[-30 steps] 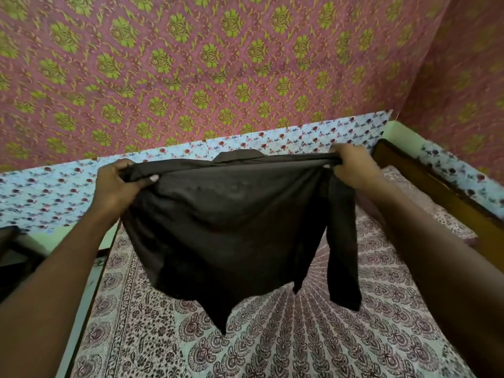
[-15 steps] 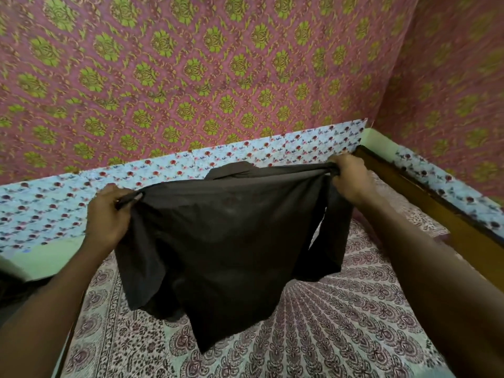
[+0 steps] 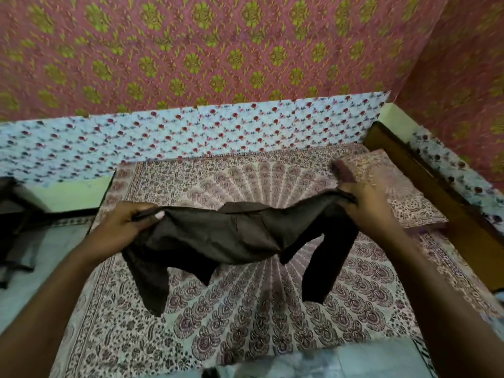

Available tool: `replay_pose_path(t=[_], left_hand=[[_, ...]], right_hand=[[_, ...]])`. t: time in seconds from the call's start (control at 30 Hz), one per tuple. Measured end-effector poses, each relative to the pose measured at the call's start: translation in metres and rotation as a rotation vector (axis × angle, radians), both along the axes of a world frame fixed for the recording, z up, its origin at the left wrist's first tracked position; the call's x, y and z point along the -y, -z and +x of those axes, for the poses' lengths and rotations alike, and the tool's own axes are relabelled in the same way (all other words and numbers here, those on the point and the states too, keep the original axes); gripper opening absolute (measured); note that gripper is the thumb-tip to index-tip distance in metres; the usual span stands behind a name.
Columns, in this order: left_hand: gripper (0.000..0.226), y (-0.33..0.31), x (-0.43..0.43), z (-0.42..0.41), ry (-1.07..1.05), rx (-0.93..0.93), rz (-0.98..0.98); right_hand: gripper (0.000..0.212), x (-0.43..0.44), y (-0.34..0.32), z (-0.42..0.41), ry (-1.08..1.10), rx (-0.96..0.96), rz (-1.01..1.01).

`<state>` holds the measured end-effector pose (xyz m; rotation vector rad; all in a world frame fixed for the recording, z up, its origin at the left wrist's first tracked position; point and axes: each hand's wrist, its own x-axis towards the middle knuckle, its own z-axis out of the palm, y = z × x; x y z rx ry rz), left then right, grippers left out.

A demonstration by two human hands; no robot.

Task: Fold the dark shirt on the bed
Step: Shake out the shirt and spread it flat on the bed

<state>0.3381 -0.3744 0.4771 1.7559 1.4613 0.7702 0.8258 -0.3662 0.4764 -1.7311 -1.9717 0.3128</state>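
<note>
The patterned bed (image 3: pixel 245 336) lies beneath your grips. Your left hand (image 3: pixel 120 227) and right hand (image 3: pixel 365 211) each pinch a shoulder of the dark shirt (image 3: pixel 231 236), held over it, sagging between them. Sleeves (image 3: pixel 324 268) dangle below each grip; lowered this slack, they could tuck under and wrinkle the fold.
</note>
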Motion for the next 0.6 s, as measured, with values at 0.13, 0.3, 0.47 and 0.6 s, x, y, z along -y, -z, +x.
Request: replay_pose_path(t=[0.13, 0.3, 0.47, 0.6], left_hand=[[0.031, -0.013, 0.019, 0.026, -0.153, 0.234, -0.095], [0.028, -0.041, -0.013, 0.034, -0.348, 0.275, 0.009], [0.023, -0.033, -0.081, 0.024, -0.421, -0.100, 0.172], [0.025, 0.004, -0.124, 0.032, -0.474, -0.260, 0.164]], right_hand=[[0.016, 0.025, -0.005, 0.016, 0.023, -0.196, 0.149], [0.019, -0.008, -0.027, 0.036, 0.068, -0.250, 0.282], [0.010, -0.074, -0.027, 0.044, 0.205, -0.169, 0.303], [0.011, -0.134, 0.004, 0.043, 0.235, 0.005, 0.124]])
